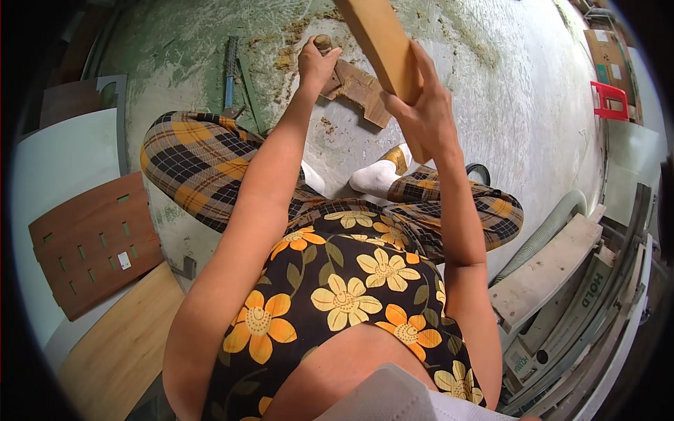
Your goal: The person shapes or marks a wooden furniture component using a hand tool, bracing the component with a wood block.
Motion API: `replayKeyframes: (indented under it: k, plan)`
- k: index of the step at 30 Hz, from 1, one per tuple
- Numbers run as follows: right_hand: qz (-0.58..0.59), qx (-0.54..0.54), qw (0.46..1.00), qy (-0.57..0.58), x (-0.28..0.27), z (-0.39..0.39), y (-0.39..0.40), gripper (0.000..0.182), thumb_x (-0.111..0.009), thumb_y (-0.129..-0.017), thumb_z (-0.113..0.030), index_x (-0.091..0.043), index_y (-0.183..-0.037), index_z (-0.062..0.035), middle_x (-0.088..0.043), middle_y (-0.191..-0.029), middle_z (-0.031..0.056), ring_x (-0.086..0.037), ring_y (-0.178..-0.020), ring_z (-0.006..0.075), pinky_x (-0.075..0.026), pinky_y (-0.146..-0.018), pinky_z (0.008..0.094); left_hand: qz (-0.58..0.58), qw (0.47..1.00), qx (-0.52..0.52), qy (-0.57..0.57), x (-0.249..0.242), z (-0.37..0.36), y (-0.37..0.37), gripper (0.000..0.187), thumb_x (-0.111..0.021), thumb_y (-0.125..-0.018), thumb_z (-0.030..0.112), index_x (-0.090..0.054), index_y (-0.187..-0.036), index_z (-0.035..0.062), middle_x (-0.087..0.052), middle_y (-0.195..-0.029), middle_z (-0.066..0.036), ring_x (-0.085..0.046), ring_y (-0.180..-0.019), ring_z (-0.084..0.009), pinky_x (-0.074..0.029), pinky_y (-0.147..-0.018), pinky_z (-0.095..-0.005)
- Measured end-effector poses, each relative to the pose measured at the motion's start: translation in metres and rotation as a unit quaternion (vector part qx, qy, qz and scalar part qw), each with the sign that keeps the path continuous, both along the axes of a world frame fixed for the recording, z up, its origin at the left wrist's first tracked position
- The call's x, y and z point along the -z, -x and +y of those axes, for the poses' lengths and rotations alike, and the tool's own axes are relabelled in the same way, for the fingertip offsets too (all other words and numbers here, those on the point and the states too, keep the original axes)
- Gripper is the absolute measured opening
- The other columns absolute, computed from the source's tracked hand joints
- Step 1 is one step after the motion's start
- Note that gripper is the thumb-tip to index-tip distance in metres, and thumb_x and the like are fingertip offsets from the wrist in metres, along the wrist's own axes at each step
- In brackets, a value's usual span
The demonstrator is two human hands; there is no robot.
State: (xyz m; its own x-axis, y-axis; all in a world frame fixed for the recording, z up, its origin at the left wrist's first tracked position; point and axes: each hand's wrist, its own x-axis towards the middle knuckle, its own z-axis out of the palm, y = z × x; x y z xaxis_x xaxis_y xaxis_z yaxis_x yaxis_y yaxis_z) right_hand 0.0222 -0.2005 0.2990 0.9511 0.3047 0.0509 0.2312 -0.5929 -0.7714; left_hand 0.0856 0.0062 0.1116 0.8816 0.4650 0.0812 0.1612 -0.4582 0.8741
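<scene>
My left hand (318,67) is closed around a chisel with a round wooden handle (323,43); its blade is hidden below my fist. Under and beside that hand, a brown notched board (364,95) lies on the floor. My right hand (427,105) grips a long, thick, light-brown wooden block (382,45), raised and slanting up past the top edge of the view. The block hangs nearer to the camera than the board, to the right of my left hand.
Wood chips (288,52) are scattered over the worn floor (505,98). Left lie a blue-handled tool (229,81) and a green strip (251,97). A slotted brown panel (98,242) is farther left. At right are a red stool (609,100), a hose (540,235) and stacked beams (551,270).
</scene>
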Motion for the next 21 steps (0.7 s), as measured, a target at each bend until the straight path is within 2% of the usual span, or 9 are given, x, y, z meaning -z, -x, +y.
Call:
replayKeyframes:
  k: [4,7,8,11,12,15,17,20,21]
  plan:
    - [-0.08,-0.107,0.99,0.042,-0.017,0.033,-0.021,0.077,-0.071,-0.072,-0.024,-0.039,-0.141,-0.0141,-0.066,-0.101,0.026,-0.066,-0.088,0.0409,-0.053,-0.078,0.0456,-0.053,0.999,-0.007,0.012,0.009,0.002,-0.001,0.044,-0.079,-0.072,0.029,-0.061,-0.102,0.0014,-0.069,-0.092,-0.016,-0.067,-0.087,-0.0329,-0.053,-0.077,-0.0415]
    - [-0.006,-0.165,0.97,0.178,0.007,0.042,-0.041,0.081,-0.073,-0.072,-0.027,-0.04,-0.145,-0.0167,-0.068,-0.101,0.0259,-0.069,-0.089,0.0348,-0.055,-0.083,0.0401,-0.163,0.985,0.051,0.026,0.034,0.005,-0.004,0.039,-0.076,-0.075,0.026,-0.061,-0.103,0.0031,-0.07,-0.092,-0.016,-0.068,-0.089,-0.0327,-0.053,-0.077,-0.0412]
    - [0.036,-0.174,0.942,0.286,0.003,0.051,-0.044,0.08,-0.072,-0.072,-0.028,-0.041,-0.145,-0.0184,-0.067,-0.103,0.0257,-0.068,-0.09,0.0361,-0.054,-0.085,0.0399,-0.09,0.993,0.018,0.079,0.044,0.005,-0.007,0.035,-0.075,-0.077,0.024,-0.062,-0.103,0.005,-0.07,-0.093,-0.015,-0.068,-0.089,-0.0319,-0.053,-0.077,-0.0404]
    - [-0.009,-0.178,0.945,0.272,0.002,0.058,-0.056,0.081,-0.072,-0.071,-0.029,-0.042,-0.145,-0.0176,-0.068,-0.103,0.0238,-0.069,-0.091,0.0345,-0.055,-0.084,0.0417,-0.152,0.983,0.003,0.105,0.024,0.001,0.002,0.031,-0.071,-0.08,0.022,-0.064,-0.103,0.0014,-0.069,-0.098,-0.017,-0.067,-0.093,-0.0313,-0.051,-0.077,-0.0375]
    - [-0.012,-0.174,0.952,0.25,0.0,0.057,-0.056,0.081,-0.073,-0.071,-0.029,-0.043,-0.145,-0.0174,-0.068,-0.104,0.0232,-0.069,-0.091,0.0337,-0.055,-0.084,0.0413,0.042,0.994,-0.001,0.097,0.009,0.005,0.004,0.037,-0.075,-0.076,0.021,-0.063,-0.105,0.0009,-0.069,-0.098,-0.016,-0.067,-0.092,-0.0315,-0.052,-0.077,-0.0384]
    - [-0.032,-0.157,0.968,0.195,-0.01,0.059,-0.063,0.081,-0.074,-0.07,-0.029,-0.044,-0.144,-0.0172,-0.069,-0.104,0.0216,-0.07,-0.092,0.0316,-0.055,-0.084,0.0399,-0.014,0.996,-0.043,0.079,0.026,0.011,0.002,0.048,-0.08,-0.072,0.027,-0.06,-0.107,-0.0008,-0.069,-0.096,-0.017,-0.067,-0.09,-0.0337,-0.052,-0.08,-0.0396]
    - [-0.046,-0.144,0.972,0.177,-0.011,0.061,-0.066,0.081,-0.074,-0.069,-0.029,-0.045,-0.144,-0.0173,-0.07,-0.104,0.0209,-0.07,-0.092,0.0307,-0.055,-0.084,0.0386,0.002,0.993,-0.03,0.111,0.035,0.017,-0.001,0.051,-0.081,-0.07,0.031,-0.06,-0.106,0.0004,-0.069,-0.095,-0.018,-0.067,-0.09,-0.0335,-0.053,-0.081,-0.04]
    - [-0.012,-0.143,0.977,0.159,-0.019,0.06,-0.062,0.081,-0.073,-0.069,-0.03,-0.044,-0.142,-0.0082,-0.067,-0.106,0.0246,-0.066,-0.099,0.0354,-0.051,-0.088,0.0399,0.021,0.995,-0.031,0.092,0.037,0.019,-0.003,0.052,-0.081,-0.07,0.032,-0.06,-0.106,0.0003,-0.069,-0.096,-0.018,-0.067,-0.09,-0.0334,-0.053,-0.081,-0.0404]
    - [-0.02,-0.141,0.977,0.158,-0.015,0.058,-0.062,0.082,-0.073,-0.069,-0.03,-0.044,-0.143,-0.011,-0.068,-0.105,0.024,-0.068,-0.097,0.0338,-0.052,-0.087,0.0394,0.023,0.996,-0.03,0.084,0.035,0.019,-0.003,0.052,-0.08,-0.071,0.032,-0.06,-0.107,0.0004,-0.069,-0.096,-0.018,-0.067,-0.091,-0.0333,-0.053,-0.081,-0.0404]
